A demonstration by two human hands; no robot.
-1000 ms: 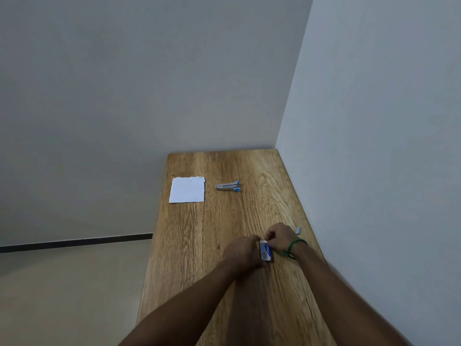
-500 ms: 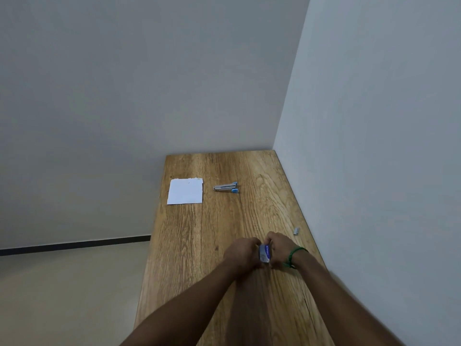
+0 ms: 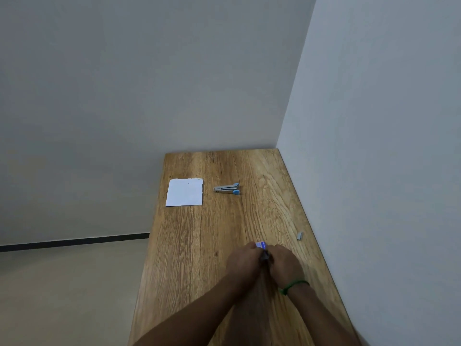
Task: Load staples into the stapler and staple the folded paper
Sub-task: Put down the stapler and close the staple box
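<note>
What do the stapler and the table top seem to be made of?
Stapler: seemingly bare grey metal with a dull sheen, and light blue, probably plastic, parts at its right end. Table top: wood or wood-look laminate, matte, with visible brown grain; which one cannot be told.

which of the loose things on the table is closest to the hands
The small grey staple strip, lying by the right wall just beyond the right hand. The stapler and the white paper both lie much farther away, toward the table's far end.
</note>
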